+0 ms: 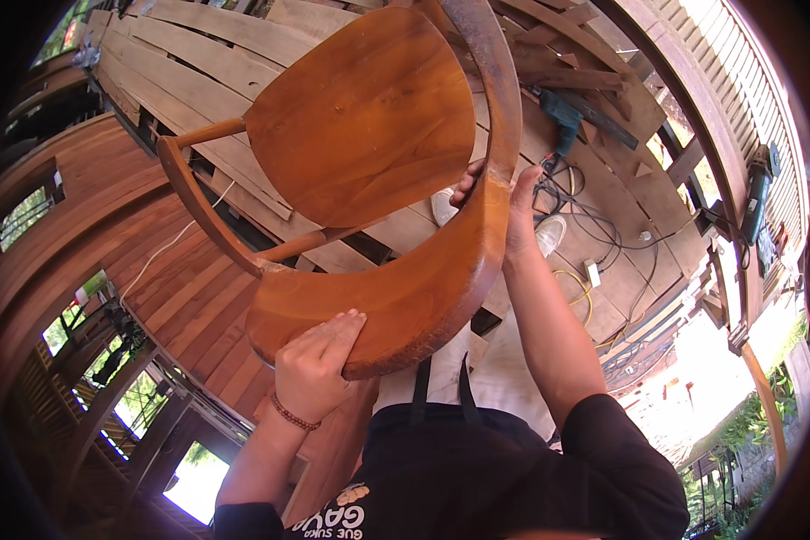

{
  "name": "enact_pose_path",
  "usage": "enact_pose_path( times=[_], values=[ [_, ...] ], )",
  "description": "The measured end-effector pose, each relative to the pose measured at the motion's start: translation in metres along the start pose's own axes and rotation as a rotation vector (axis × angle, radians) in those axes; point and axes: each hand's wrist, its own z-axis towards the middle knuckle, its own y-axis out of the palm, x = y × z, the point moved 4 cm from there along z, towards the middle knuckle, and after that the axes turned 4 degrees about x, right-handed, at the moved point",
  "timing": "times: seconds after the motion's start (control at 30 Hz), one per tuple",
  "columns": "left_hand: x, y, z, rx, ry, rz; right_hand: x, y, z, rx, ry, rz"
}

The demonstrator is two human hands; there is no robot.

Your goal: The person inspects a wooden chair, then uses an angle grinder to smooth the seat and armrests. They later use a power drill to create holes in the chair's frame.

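Observation:
A brown wooden chair point(369, 117) with a rounded seat and a curved back rail fills the upper middle of the head view, tilted in front of me. My left hand point(319, 355) holds the near part of its broad backrest point(405, 301), fingers together across the wood, the thumb hidden. On the right side, my right hand point(516, 202) wraps round the bend of the curved rail, with fingertips on the inner side and the thumb on the outer side. Scuffed, darker patches show along the rail's outer edge.
Loose planks point(207, 58) cover the floor at the far left. A teal power drill point(562, 121) lies beyond the chair on the right, near tangled black cables point(594, 216) and a white plug block point(592, 273). An angle grinder point(758, 193) rests by the right railing.

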Motion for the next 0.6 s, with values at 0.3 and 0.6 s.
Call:
enact_pose_path(
  times=[0.3,0.6],
  values=[
    [0.009,0.0,0.002,0.004,-0.028,0.072,0.007,-0.015,-0.002,-0.204,0.074,-0.065],
    [0.014,0.006,0.005,-0.028,-0.143,0.141,-0.001,-0.03,0.002,-0.472,0.249,0.14]
  ],
)
